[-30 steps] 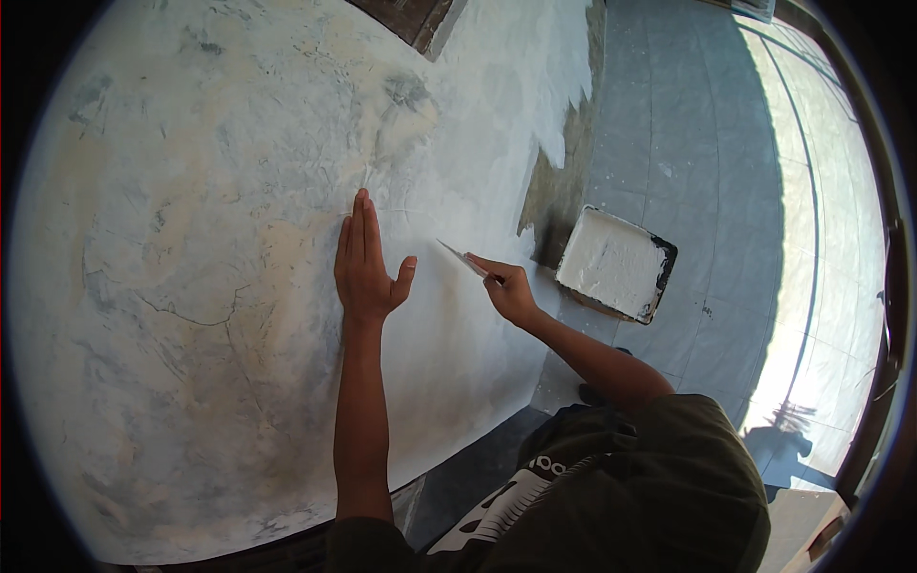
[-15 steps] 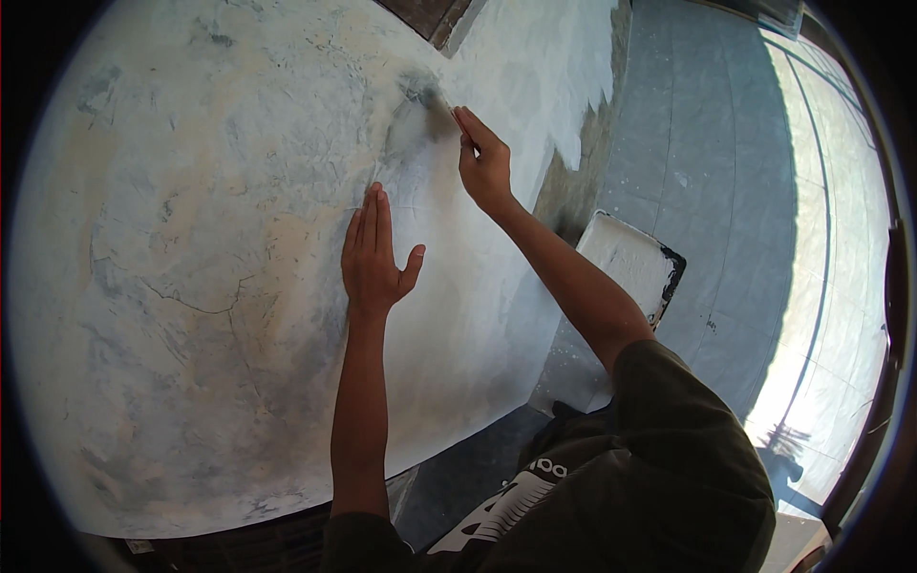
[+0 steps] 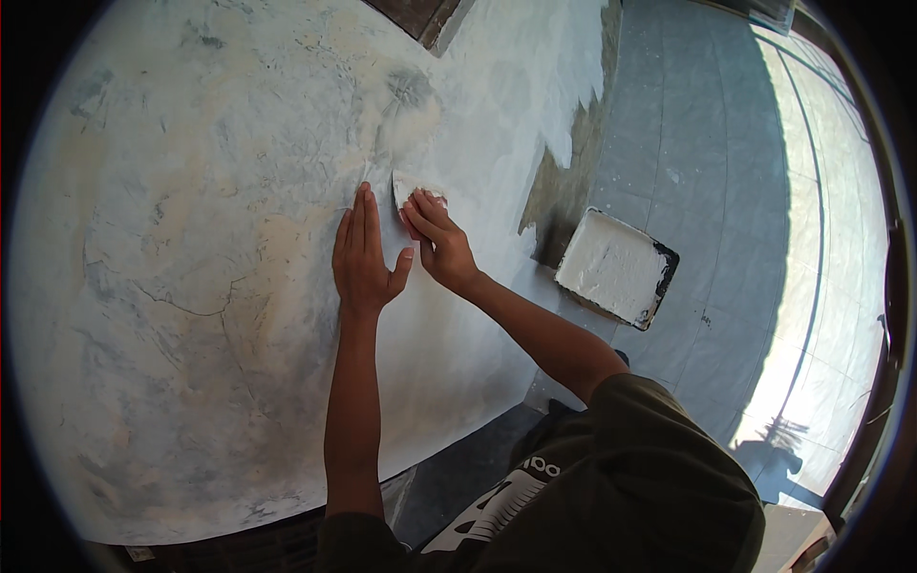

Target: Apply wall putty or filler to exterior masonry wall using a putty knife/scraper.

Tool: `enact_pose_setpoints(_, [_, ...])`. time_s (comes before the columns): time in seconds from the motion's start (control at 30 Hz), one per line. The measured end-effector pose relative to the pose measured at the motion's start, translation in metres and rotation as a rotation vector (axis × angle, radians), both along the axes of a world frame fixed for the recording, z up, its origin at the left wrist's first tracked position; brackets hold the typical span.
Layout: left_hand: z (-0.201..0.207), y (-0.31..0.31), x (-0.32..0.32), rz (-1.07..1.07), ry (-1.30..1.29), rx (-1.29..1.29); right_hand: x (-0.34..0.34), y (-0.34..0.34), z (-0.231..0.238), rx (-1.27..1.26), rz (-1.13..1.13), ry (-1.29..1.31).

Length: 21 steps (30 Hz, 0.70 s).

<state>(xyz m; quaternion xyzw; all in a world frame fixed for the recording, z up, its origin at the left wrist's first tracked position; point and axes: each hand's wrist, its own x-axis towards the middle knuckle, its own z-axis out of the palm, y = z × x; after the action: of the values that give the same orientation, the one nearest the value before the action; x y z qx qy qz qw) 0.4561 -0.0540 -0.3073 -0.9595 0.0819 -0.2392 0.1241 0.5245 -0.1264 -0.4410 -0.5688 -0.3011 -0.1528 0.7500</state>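
Note:
My left hand [image 3: 361, 260] lies flat against the patchy whitish wall [image 3: 191, 239], fingers together and stretched upward, thumb out to the side. Just to its right, my right hand [image 3: 441, 241] is closed round a putty knife [image 3: 409, 189]. The knife's broad blade tilts against the wall, with white paste on it, and its reddish grip shows partly between my fingers. Grey smudges, cream patches and fine cracks mark the wall's surface around both hands.
On the grey tiled floor [image 3: 707, 191] at the right stands a dark-edged tray [image 3: 611, 263] of white paste. A brown frame corner [image 3: 430, 19] juts in at the top. Bare grey-brown wall shows beside the floor. Sunlight falls at far right.
My right hand has swept down the wall with the putty knife, from above my left hand to beside it, turning the blade face into view. My left hand keeps its place on the wall.

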Motion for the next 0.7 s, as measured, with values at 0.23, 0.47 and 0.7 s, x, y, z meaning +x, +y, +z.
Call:
enact_pose_setpoints(0.23, [0.003,0.007,-0.01,-0.008,-0.023,-0.005,0.048,-0.043,0.003,0.621,0.475,0.847])
enact_pose_setpoints(0.47, [-0.001,-0.004,0.003,-0.064,-0.023,-0.048,0.111,0.026,0.052,0.17,-0.183,0.146])
enact_pose_setpoints(0.7, [-0.002,0.005,-0.007,-0.074,-0.057,-0.054,-0.015,-0.013,-0.019,-0.057,0.124,-0.013])
